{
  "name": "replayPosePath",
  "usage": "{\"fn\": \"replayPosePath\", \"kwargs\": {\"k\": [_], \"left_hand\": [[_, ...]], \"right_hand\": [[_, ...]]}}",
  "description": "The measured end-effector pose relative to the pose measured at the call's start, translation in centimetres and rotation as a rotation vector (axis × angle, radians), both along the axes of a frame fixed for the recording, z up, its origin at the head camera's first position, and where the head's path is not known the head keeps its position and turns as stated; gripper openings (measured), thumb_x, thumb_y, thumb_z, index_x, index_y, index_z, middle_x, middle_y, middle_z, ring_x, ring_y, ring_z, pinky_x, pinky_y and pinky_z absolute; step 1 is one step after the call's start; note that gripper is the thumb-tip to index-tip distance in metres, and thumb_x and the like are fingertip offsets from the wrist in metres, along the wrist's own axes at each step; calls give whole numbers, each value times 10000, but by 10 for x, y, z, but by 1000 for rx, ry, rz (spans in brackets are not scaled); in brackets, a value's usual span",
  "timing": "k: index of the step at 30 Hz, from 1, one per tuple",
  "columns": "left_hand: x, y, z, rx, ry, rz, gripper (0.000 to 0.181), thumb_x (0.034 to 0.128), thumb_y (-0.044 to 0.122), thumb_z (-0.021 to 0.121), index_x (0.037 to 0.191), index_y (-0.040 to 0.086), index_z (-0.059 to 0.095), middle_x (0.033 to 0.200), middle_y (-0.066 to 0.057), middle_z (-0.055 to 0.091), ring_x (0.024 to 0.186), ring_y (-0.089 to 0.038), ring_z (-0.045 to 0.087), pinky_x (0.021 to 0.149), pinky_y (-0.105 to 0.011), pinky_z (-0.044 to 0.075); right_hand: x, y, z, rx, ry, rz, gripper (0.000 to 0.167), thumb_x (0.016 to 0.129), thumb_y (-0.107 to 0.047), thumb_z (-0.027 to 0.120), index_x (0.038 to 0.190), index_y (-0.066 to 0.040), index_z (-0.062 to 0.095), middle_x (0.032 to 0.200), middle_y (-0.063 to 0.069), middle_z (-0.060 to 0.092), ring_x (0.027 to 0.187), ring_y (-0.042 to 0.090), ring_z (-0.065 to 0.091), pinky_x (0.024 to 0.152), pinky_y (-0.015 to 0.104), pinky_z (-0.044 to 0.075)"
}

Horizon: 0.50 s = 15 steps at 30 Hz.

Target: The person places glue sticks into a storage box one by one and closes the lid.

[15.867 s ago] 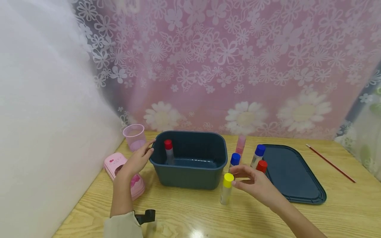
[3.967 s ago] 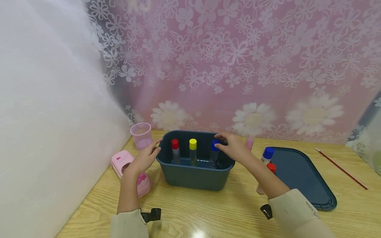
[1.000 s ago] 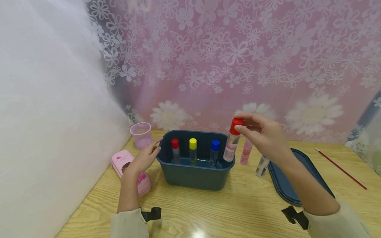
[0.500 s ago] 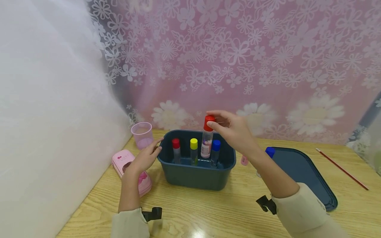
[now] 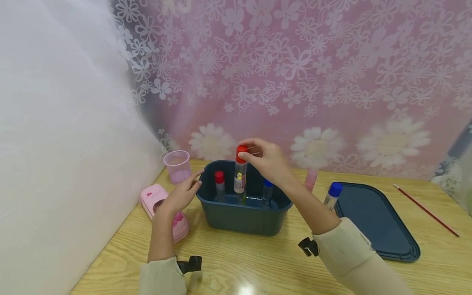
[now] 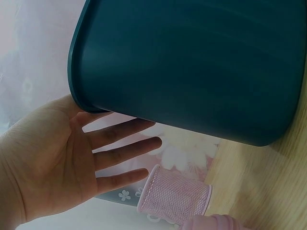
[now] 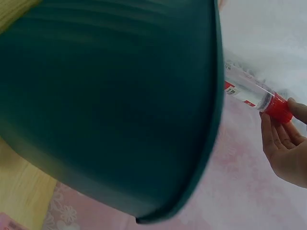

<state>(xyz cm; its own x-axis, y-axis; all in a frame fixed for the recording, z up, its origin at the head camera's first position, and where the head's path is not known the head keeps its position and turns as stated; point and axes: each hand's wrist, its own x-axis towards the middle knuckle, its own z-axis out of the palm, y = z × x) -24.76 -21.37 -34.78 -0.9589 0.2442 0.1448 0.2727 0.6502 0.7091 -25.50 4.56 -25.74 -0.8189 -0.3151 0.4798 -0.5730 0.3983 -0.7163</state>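
Observation:
In the head view my right hand (image 5: 271, 164) pinches the red cap of a clear glue stick (image 5: 240, 176), holding it upright over the dark teal bin (image 5: 243, 219). The right wrist view shows the same glue stick (image 7: 247, 88) beyond the bin's rim. Inside the bin stand a red-capped glue stick (image 5: 220, 188) at left and a blue-capped one (image 5: 267, 194) at right. A yellow-capped glue stick (image 5: 241, 199) is mostly hidden behind the held one. My left hand (image 6: 53, 158) rests at the bin's left rim, its fingers mostly straight.
Left of the bin are a pink mesh cup (image 5: 177, 168) and a pink pencil case (image 5: 180, 229). On the right are a pink tube (image 5: 311, 179), a blue-capped glue stick (image 5: 333, 194), a dark lid (image 5: 376, 221) and a red pencil (image 5: 425, 209).
Yellow- and blue-capped glue sticks went into the bin earlier. Over the last second my right hand has carried another red-capped one leftward from the bin's right rim. The left hand stays at the rim.

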Motion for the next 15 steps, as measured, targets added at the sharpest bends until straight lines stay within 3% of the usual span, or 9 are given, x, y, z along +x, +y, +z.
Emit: {"fn": "replayPosePath", "kwargs": {"k": [15], "left_hand": [[0, 0, 0, -14, 3, 6, 459, 1004, 273, 363, 1440, 144, 299, 1264, -210, 498, 1161, -344, 462, 932, -546, 341]], "right_hand": [[-16, -39, -38, 7, -105, 54, 266, 839, -137, 682, 1089, -60, 634, 942, 34, 656, 852, 156, 621, 720, 280, 507]]}}
